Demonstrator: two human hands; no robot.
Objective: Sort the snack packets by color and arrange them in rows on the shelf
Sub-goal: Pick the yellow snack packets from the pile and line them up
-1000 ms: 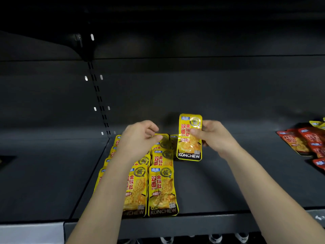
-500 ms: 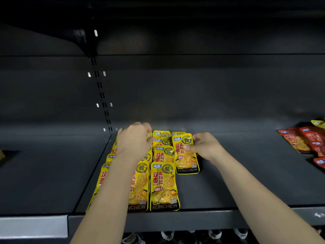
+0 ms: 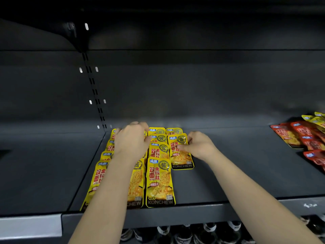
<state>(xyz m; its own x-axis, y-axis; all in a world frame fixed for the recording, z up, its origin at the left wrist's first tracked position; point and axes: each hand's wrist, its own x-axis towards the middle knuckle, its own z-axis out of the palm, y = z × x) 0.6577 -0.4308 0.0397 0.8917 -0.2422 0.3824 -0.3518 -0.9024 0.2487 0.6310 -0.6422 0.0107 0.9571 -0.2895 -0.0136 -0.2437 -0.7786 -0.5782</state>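
Glossy yellow packet [image 3: 181, 155] with red characters, flat on the dark shelf [image 3: 228, 173] just right of my yellow rows [image 3: 159, 182], right grip [image 3: 198, 145] pinching its edge, left grip [image 3: 131, 140] resting loosely spread atop the rows, red packets [image 3: 299, 136] far right.

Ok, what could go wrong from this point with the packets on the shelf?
1. The front yellow packets reach the front edge of the shelf, and the left forearm lies over them; pulling back could drag one off.
2. The held packet, pinched by the right hand, looks slightly skewed; the third row may end up crooked.
3. Stray yellow packets lie on the red pile, easy to miss.
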